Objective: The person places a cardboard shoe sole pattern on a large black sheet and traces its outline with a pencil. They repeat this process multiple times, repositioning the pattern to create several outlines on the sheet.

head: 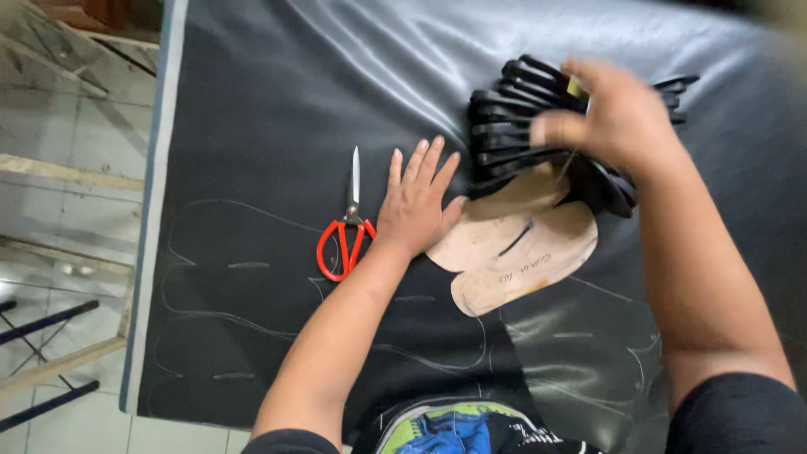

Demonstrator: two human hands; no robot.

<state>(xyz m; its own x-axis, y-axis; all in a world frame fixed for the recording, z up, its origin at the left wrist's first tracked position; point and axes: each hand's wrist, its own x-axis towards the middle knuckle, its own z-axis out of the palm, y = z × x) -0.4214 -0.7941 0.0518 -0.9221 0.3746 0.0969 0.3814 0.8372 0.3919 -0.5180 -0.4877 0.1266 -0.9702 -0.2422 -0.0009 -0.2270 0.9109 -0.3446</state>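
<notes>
Left hand [416,202] lies flat, fingers spread, pinning the tan cardboard pattern piece [513,252] to the black leather sheet [277,109]. Right hand [618,118] grips a stack of black cut pieces [513,118] above it. Risk: pattern slips off the chalk outlines [218,252]; red-handled scissors [346,227] lie near the wrist.

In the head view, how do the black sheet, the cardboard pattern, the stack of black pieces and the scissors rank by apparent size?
1. black sheet, it covers most of the table.
2. cardboard pattern and stack of black pieces: they look alike, and hands hide part of each, so I do not rank them.
3. scissors, smallest.
</notes>
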